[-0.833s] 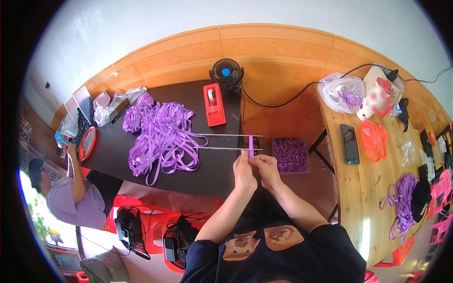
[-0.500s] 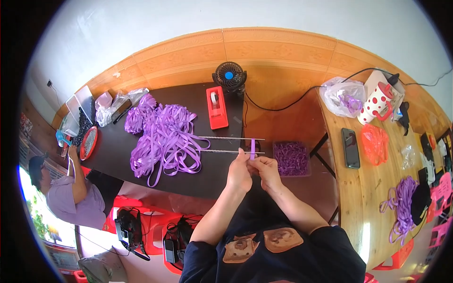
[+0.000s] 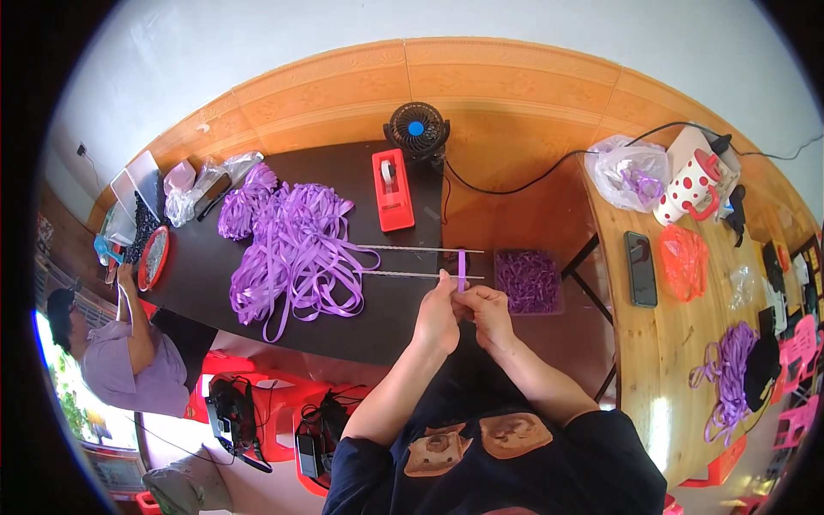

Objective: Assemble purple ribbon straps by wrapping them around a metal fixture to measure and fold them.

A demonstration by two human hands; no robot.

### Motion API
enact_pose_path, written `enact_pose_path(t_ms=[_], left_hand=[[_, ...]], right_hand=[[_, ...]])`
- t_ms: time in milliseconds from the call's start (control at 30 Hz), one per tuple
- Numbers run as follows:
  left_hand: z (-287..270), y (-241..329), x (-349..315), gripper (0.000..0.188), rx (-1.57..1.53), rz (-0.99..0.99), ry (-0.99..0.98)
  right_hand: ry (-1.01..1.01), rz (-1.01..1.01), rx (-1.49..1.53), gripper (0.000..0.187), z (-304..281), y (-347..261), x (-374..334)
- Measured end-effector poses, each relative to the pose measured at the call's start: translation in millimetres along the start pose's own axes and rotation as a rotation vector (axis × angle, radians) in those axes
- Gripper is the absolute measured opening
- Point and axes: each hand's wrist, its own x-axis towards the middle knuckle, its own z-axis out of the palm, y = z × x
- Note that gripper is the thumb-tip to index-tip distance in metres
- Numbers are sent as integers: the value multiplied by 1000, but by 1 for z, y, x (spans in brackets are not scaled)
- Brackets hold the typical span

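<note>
Two thin metal rods (image 3: 421, 249) stick out to the right past the edge of the dark table. A purple ribbon (image 3: 462, 262) spans both rods near their tips. My left hand (image 3: 438, 313) is closed at the nearer rod, thumb up by the ribbon. Close beside it, my right hand (image 3: 485, 313) pinches the ribbon's lower end; the exact grip is partly hidden by the fingers. A big tangled heap of purple ribbon (image 3: 296, 249) lies on the table around the rods' left ends.
On the dark table (image 3: 335, 335) stand a red tape dispenser (image 3: 393, 193) and a small black fan (image 3: 416, 129). A clear bin (image 3: 528, 283) of purple pieces sits below, right of the rods. The wooden table (image 3: 639, 360) holds a phone (image 3: 640, 270) and dotted tumbler (image 3: 687, 190). Another person (image 3: 137, 360) works at left.
Both hands stay at the ribbon near the rod tips, with only slight finger movement. The view has shifted a little.
</note>
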Motion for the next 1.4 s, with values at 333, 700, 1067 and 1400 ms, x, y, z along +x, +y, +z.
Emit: enact_pose_path(t_ms=[333, 700, 1067, 1400], left_hand=[[5, 26, -16, 58, -111, -93, -148], [2, 34, -19, 89, -205, -210, -203], [-3, 31, -16, 90, -236, -208, -232], [-4, 26, -13, 92, -243, -223, -239]], right_hand=[[4, -104, -92, 11, 7, -30, -20], [-247, -522, -646, 15, 70, -101, 87], [-87, -69, -613, 18, 120, -48, 184], [-79, -123, -416, 9, 136, -69, 154]])
